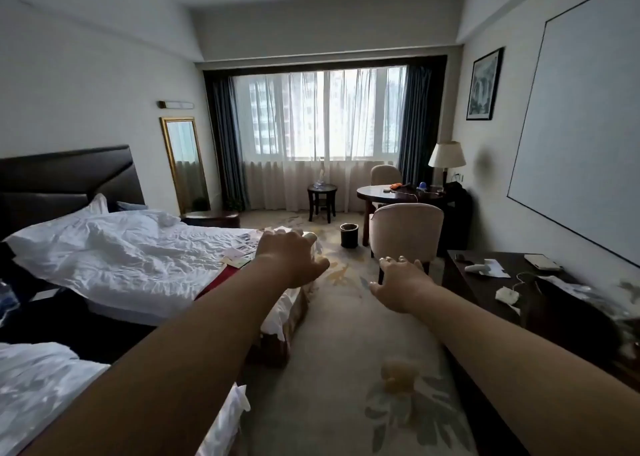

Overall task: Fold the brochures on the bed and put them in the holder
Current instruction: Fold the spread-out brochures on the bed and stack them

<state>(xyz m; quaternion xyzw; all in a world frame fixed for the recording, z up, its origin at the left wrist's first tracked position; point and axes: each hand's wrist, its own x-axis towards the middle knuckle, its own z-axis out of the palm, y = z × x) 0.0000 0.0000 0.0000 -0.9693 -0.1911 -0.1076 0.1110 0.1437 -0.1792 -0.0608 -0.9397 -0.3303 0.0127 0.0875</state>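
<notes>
Several brochures (239, 252) lie scattered near the foot end of the far bed (145, 258), on its rumpled white cover. My left hand (291, 260) is stretched out in the air in front of that foot end, fingers loosely bent, holding nothing. It hides part of the brochure pile. My right hand (401, 282) reaches forward over the carpeted aisle, fingers spread and relaxed, empty. I cannot make out a holder.
A second bed (38, 383) is at the near left. A dark desk (512, 293) with small items runs along the right wall. Ahead stand an armchair (405, 230), a waste bin (348, 234), a round table (398, 192) and a side table (322, 192) by the window.
</notes>
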